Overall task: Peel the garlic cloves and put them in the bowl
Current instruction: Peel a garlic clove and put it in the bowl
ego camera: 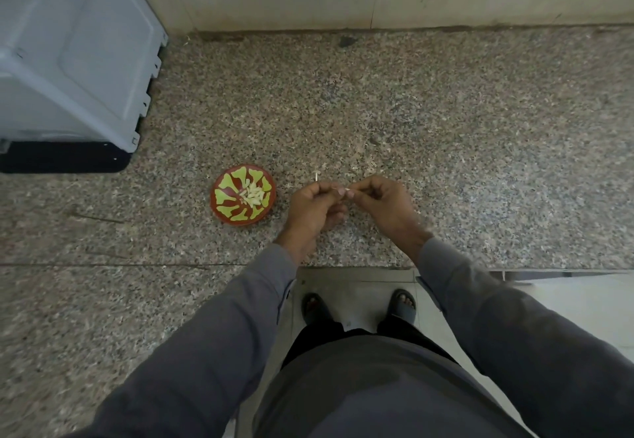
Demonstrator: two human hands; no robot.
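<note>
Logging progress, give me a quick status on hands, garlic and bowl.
Left hand and right hand pinching one garlic clove between them, above the counter. Bowl at left holds peeled cloves. Nothing between hands and bowl.

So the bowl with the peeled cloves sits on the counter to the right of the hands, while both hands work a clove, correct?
Not quite. In the head view the bowl sits to the left of the hands, not the right. The rest holds: left hand and right hand pinch a clove between them.
</note>
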